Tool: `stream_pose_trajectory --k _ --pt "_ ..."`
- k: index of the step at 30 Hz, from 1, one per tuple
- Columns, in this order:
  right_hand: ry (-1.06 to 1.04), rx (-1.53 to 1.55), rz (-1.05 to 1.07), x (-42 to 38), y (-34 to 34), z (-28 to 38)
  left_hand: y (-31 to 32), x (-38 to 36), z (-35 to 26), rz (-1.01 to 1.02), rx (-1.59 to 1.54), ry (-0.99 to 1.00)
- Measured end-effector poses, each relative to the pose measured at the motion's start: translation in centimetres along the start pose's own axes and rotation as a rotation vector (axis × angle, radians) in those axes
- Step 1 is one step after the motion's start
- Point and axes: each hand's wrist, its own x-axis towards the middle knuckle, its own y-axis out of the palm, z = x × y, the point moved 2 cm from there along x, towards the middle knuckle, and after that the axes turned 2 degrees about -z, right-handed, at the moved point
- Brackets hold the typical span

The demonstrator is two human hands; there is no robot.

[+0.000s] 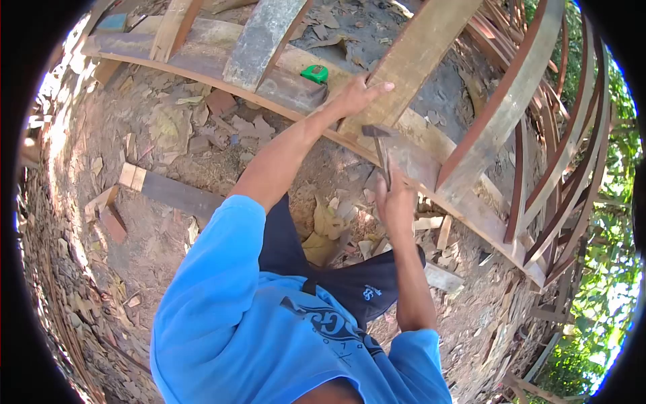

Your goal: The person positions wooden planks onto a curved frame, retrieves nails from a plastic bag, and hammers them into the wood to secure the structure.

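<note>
My right hand [397,196] is wrapped around the handle of a hammer [381,145]. The dark hammer head lies close to the lower end of a wide wooden board [420,57], near where it meets a long horizontal beam [259,101]. My left hand [360,95] grips that board's left edge a little above the hammer, its thumb across the top face; some of its fingers are hidden. To the left of this hand, a green tape measure [314,73] rests on the horizontal beam.
Other boards, one grey and weathered [264,40] and one curved [501,101], join the beam on both sides. Long curved strips [585,121] stand at the right. A loose plank [171,192], wood offcuts [111,215] and dry leaves [326,222] litter the dirt around my legs.
</note>
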Motion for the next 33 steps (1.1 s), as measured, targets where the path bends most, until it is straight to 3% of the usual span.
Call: stream_pose_trajectory --k 2,3,5,8,10,12,15,17,19,21,23,27,29,30,32,33 --pt "0.091 0.104 0.041 -0.5 -3.8 1.1 -0.8 -0.3 -1.8 0.136 -0.031 -0.083" --pt "0.105 0.168 -0.009 0.8 -5.4 2.2 -3.0 1.2 -2.5 0.051 -0.013 -0.013" --pt "0.137 0.275 -0.162 3.0 -9.4 4.9 -0.4 -0.7 -1.5 -0.014 -0.051 0.036" --pt "0.085 0.332 -0.444 3.4 -8.7 4.0 0.5 0.1 -0.4 -0.026 -0.054 0.013" --pt "-0.127 0.128 -0.505 2.7 -5.2 2.7 -0.1 -0.4 -1.1 -0.03 -0.052 0.016" --pt "0.166 0.092 0.192 0.3 -1.0 0.9 -0.7 -1.1 -2.0 -0.011 -0.065 0.045" --pt "0.363 0.211 0.17 -3.5 -3.0 2.3 -0.2 0.1 -1.1 -0.021 -0.066 0.093" --pt "0.592 0.395 0.13 -6.6 -6.5 3.8 -0.9 -1.7 -2.3 0.063 -0.13 0.015" --pt "0.314 0.207 -0.138 -10.4 -8.5 1.3 -1.2 -0.9 -2.6 0.062 -0.152 0.007" --pt "0.383 0.08 -0.225 -13.3 -12.2 -1.4 -0.5 -0.2 -1.1 0.034 -0.118 0.033" --pt "0.716 -0.122 -0.101 -14.7 -16.9 -3.2 -0.4 0.0 -0.5 0.176 -0.022 -0.082" --pt "0.564 -0.341 -0.467 -18.7 -21.6 -5.5 -0.3 -0.8 -1.3 -0.06 0.165 -0.043" --pt "0.687 -0.175 -0.709 -20.4 -21.9 -6.0 -0.3 0.0 -0.5 -0.02 0.153 -0.031" --pt "0.741 -0.085 -0.823 -21.3 -21.9 -6.1 0.1 -0.4 -0.9 -0.103 0.195 -0.034" --pt "0.736 -0.316 -0.743 -23.6 -22.3 -6.2 0.1 -1.6 -2.6 -0.27 0.291 -0.019" --pt "0.729 -0.43 -0.706 -24.9 -22.6 -6.5 0.0 -3.1 -4.3 -0.432 0.235 0.126"
